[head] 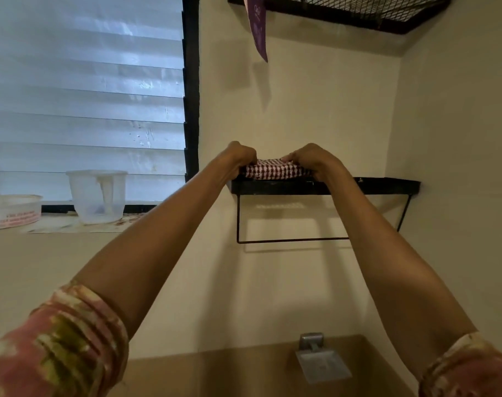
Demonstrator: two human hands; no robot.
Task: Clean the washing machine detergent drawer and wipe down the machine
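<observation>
Cream wall, black shelf (pixel 387 187) mid-frame. Folded checked cloth (pixel 269 170) on shelf, long axis left-right. Left hand (pixel 239 156) and right hand (pixel 310 160) grasp opposite ends, equally near.

Showed red-and-white checks on the folded cloth (pixel 269 171). Showed black on the wire shelf (pixel 324 187), the upper mesh rack (pixel 358 12) and the window frame (pixel 191 81). Wore pink, white and olive tie-dye on the sleeves (pixel 57 348). Had purple on the hanging tag (pixel 259 30), cream on the wall (pixel 315 110).
</observation>
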